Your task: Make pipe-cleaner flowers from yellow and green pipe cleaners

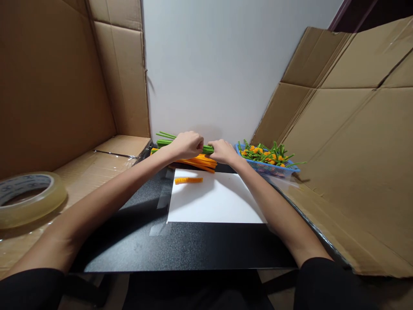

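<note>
Both hands are at the back of the black table, on a bundle of green pipe cleaners point(164, 142). My left hand point(190, 144) is closed around the bundle, its fingers mostly hidden behind the fist. My right hand point(222, 150) pinches the bundle's right end, thumb and fingers closed. Just below the hands lies a pile of orange pipe cleaners point(201, 162). A short orange fuzzy strip point(189, 180) rests on the white sheet point(216, 202), near its upper left corner.
To the right stands a blue basket point(267, 168) filled with green stems bearing orange fuzzy heads. A roll of clear tape point(56, 200) sits on cardboard at the left. Cardboard walls point(351, 116) flank both sides, with a white wall point(209, 64) behind. Tape pieces hold the sheet's left edge.
</note>
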`<action>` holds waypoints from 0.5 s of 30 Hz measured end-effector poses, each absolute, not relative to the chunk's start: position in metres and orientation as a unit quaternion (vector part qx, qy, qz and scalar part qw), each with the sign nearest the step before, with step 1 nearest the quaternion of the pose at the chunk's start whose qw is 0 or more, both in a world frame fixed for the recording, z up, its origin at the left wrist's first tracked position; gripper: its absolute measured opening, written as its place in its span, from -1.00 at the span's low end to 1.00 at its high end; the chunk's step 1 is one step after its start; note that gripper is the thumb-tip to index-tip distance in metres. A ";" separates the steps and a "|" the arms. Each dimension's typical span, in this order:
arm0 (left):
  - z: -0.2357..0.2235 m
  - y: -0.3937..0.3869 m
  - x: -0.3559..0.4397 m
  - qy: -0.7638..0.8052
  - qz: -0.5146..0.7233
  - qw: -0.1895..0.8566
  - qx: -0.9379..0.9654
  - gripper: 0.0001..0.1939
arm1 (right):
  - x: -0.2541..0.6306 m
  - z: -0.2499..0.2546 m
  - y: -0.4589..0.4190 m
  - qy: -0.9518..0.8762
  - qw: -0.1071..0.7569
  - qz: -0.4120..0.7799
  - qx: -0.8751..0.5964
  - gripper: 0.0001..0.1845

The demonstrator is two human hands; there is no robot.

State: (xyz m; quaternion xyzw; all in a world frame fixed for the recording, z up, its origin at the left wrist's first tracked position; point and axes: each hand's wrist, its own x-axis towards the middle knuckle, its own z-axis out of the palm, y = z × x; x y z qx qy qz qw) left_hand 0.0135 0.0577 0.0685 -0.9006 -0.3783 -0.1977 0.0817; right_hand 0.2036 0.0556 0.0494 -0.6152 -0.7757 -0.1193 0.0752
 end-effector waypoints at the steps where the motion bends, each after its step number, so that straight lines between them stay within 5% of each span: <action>1: 0.069 0.057 0.014 -0.389 -0.198 0.071 -0.897 -0.83 | 0.203 0.049 0.055 -0.772 0.071 -0.124 -0.619 -0.73; 15: 0.066 0.061 0.013 -0.373 -0.175 0.161 -0.897 -0.77 | 0.198 0.043 0.056 -0.768 0.065 -0.122 -0.626 -0.67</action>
